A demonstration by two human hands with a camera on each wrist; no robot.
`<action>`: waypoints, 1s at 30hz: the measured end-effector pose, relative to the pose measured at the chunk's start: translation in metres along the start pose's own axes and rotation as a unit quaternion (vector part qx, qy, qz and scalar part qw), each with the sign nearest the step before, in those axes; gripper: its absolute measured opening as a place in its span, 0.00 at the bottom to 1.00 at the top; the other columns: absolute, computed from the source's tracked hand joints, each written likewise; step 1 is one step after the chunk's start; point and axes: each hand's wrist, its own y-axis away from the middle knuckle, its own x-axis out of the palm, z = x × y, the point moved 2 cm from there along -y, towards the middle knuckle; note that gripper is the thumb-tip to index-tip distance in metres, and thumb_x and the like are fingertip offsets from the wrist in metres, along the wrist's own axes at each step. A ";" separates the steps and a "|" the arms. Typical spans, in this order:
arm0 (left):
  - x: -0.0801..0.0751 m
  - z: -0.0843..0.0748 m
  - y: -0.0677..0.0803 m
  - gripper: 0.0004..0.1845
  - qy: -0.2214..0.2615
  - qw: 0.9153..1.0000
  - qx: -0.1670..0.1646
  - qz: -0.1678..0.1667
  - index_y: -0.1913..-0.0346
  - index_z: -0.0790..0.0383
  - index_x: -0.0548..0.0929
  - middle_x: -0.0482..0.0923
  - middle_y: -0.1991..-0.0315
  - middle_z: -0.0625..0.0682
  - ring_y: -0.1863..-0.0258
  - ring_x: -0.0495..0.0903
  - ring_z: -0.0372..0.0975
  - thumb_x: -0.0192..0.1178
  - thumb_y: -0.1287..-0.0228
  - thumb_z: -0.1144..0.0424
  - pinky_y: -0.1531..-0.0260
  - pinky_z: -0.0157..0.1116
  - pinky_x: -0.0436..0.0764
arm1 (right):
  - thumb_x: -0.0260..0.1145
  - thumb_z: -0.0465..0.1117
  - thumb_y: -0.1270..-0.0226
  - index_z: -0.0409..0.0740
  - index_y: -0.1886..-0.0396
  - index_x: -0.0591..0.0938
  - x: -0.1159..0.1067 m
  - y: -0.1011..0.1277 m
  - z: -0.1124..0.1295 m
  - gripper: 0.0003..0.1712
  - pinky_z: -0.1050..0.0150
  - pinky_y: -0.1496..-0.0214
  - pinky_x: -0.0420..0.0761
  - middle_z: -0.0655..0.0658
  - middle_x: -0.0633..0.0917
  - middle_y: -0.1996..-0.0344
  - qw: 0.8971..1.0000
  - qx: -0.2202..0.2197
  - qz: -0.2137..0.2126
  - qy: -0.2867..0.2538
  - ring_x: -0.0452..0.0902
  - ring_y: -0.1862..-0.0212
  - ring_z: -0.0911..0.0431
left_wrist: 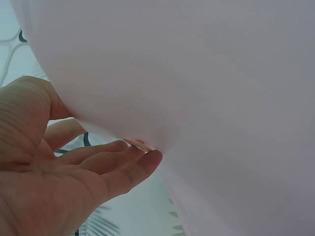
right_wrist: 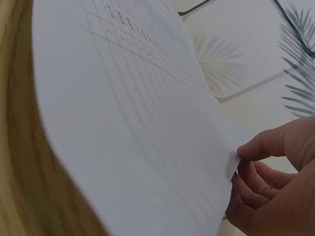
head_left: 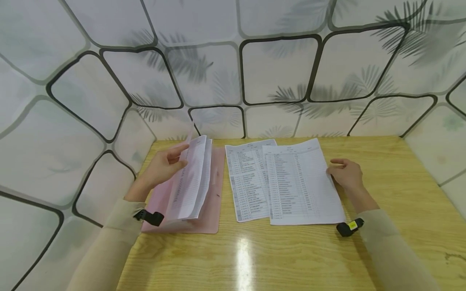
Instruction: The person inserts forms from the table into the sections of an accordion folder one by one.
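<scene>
On the left lies an open pink folder [head_left: 219, 194], its translucent front cover and several printed sheets [head_left: 198, 178] lifted and leaning upright. My left hand [head_left: 162, 165] pinches the raised cover near its upper edge; in the left wrist view the pale pink cover [left_wrist: 197, 98] fills most of the picture, the thumb partly hidden by it. My right hand [head_left: 346, 174] holds the right edge of a printed list sheet [head_left: 295, 182] between thumb and fingers. Its edge bends up a little in the right wrist view, close to the thumb [right_wrist: 266, 143]. A second printed sheet [head_left: 247, 182] lies partly under it.
The light wooden table [head_left: 204, 262] carries the papers and folder. Walls [head_left: 280, 72] covered with a line-and-leaf pattern stand behind the table and at both sides. Dark straps with small black devices sit on both wrists.
</scene>
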 end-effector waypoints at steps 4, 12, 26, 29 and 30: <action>0.000 -0.001 0.000 0.31 0.000 1.000 -0.001 0.000 0.23 0.71 0.69 0.65 0.22 0.67 0.28 0.73 0.63 0.61 0.26 0.71 0.34 0.52 0.77 | 0.65 0.40 0.30 0.35 0.28 0.76 -0.002 0.000 0.000 0.32 0.72 0.67 0.79 0.35 0.86 0.48 1.000 0.005 0.006 -0.013 0.77 0.66 0.64; 0.000 -0.002 0.000 0.30 -0.001 1.000 0.000 0.002 0.23 0.71 0.70 0.65 0.22 0.67 0.28 0.72 0.63 0.61 0.26 0.72 0.34 0.53 0.77 | 0.69 0.41 0.29 0.32 0.25 0.72 -0.004 0.003 0.000 0.36 0.76 0.63 0.80 0.29 0.80 0.36 0.996 0.015 0.059 -0.062 0.80 0.56 0.61; 0.000 -0.002 0.000 0.30 -0.001 1.000 0.002 0.002 0.24 0.72 0.70 0.65 0.22 0.67 0.28 0.72 0.64 0.60 0.26 0.71 0.34 0.47 0.78 | 0.60 0.45 0.22 0.29 0.20 0.64 -0.006 0.001 -0.002 0.39 0.78 0.60 0.78 0.24 0.68 0.24 0.990 0.018 0.132 -0.042 0.72 0.29 0.39; 0.000 -0.002 0.000 0.30 0.000 1.000 0.003 0.002 0.24 0.72 0.70 0.65 0.22 0.67 0.28 0.73 0.64 0.60 0.26 0.72 0.36 0.43 0.79 | 0.59 0.45 0.21 0.29 0.20 0.64 -0.006 0.001 -0.003 0.38 0.76 0.60 0.80 0.24 0.71 0.26 0.989 0.006 0.146 -0.025 0.78 0.38 0.46; 0.000 -0.002 0.000 0.30 0.000 1.000 0.003 0.002 0.24 0.72 0.70 0.65 0.22 0.67 0.28 0.73 0.64 0.61 0.26 0.71 0.36 0.41 0.79 | 0.59 0.45 0.21 0.29 0.21 0.64 -0.006 0.001 -0.002 0.38 0.74 0.60 0.81 0.24 0.72 0.28 0.989 0.003 0.150 -0.018 0.79 0.42 0.48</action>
